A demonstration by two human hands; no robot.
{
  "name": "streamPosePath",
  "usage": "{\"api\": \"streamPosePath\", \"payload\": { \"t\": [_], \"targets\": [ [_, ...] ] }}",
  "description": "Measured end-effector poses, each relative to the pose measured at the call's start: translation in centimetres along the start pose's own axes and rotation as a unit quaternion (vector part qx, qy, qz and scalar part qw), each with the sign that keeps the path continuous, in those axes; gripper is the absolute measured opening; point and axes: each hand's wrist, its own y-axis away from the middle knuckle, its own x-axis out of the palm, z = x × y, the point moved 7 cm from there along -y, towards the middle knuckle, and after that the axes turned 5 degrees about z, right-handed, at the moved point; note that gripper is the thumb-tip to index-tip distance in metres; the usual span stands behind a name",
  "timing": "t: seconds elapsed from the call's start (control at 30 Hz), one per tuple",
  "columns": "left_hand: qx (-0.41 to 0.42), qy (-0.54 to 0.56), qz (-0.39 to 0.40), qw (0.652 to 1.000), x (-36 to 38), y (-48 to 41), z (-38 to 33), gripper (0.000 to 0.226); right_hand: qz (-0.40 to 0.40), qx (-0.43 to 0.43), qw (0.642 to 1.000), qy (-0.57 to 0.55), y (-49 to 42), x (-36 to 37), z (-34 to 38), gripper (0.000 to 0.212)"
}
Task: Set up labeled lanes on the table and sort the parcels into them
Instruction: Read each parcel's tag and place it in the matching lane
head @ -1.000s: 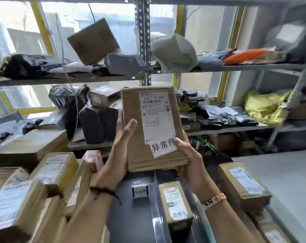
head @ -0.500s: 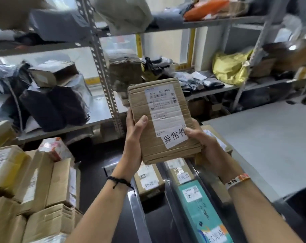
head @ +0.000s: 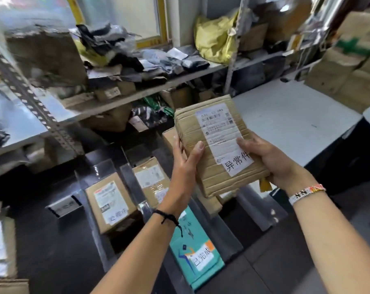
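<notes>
A: Where is the parcel [head: 213,149]?

B: In the air, tilted with its face up, above the right end of the lanes and touching nothing below. The left hand [head: 184,164] grips its left edge, with the thumb flat on the front and the fingers wrapped behind. The right hand [head: 273,164] holds the lower right corner. Its thumb is on the shipping label and its fingers are curled underneath, out of sight.

A: Is it tagged?

B: Yes, a white tag [head: 238,164] with handwriting sits near its lower end, so it looks ready for a lane.

A: And the lanes?

B: Set up, I'd say. Clear dividers [head: 84,196] stand on the dark table [head: 52,251], and a small label card [head: 64,205] lies left of them. A brown box [head: 111,205] lies in one lane and a second box [head: 152,181] in the next. A teal mailer [head: 195,251] lies nearer the person; I can't tell if it shares that lane.

A: What's left?

B: Setting this parcel down. The blurred cartons [head: 2,251] at the left edge probably still need sorting too.
</notes>
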Motion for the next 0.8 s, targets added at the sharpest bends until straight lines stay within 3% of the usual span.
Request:
{"api": "streamPosePath", "payload": {
  "t": [0.2, 0.3, 0.53, 0.8],
  "targets": [
    [-0.133, -0.200, -0.017, 0.971, 1.0, 1.0, 5.9, 0.062, -0.040, 0.081, 0.995, 0.033, 2.2, -5.5, -3.4, 0.041],
    [-0.183, -0.227, -0.047, 0.955, 0.7, 1.3, 7.9, 0.051, -0.035, 0.128, 0.989, 0.063, 2.3, -6.7, -5.1, 0.033],
    [-0.221, -0.268, -0.095, 0.933, -1.7, 1.2, 9.5, 0.043, -0.014, 0.212, 0.975, 0.063, -0.2, -7.2, -9.4, 0.033],
    [-0.230, -0.334, -0.118, 0.906, -3.6, 1.2, 9.1, 0.045, -0.027, 0.242, 0.966, 0.086, -3.5, -7.3, -13.3, 0.032]
  ]
}}
